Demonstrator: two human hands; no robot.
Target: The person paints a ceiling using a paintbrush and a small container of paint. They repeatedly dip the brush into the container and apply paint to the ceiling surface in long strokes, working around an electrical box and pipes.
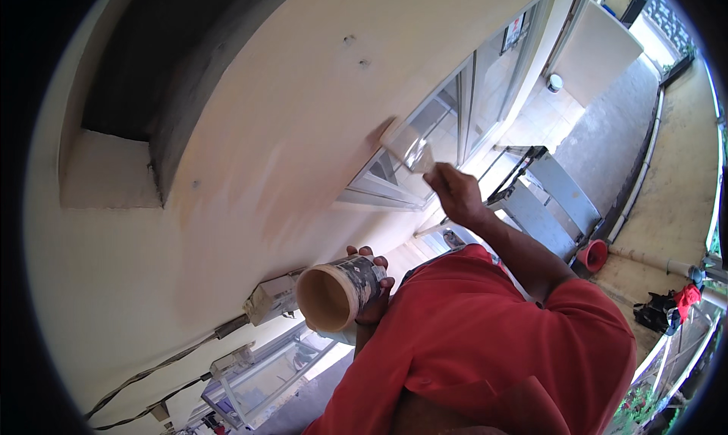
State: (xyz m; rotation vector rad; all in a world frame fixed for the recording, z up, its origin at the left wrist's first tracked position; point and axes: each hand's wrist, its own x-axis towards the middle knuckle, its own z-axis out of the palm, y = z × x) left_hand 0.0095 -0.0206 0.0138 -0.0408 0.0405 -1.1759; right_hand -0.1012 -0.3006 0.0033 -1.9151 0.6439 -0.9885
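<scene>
My right hand (455, 192) grips a paintbrush (409, 151), its head up at the cream wall (273, 132) just left of a white-framed glass window (440, 117). Pale streaky marks show on the wall below the brush. My left hand (373, 283), lower and in front of my red shirt, is wrapped around a cylindrical container (327, 291) smeared with dark and pale stains, its open top tipped toward the camera, with a pale beige inside.
Electrical boxes (269, 298) and cables run along the wall. A glass display case (258, 367) stands below. Blue-grey metal steps (561, 192), a red bucket (593, 257), pipes (641, 162), dark and red cloths (656, 310), and a small white pail (553, 82) are on the right.
</scene>
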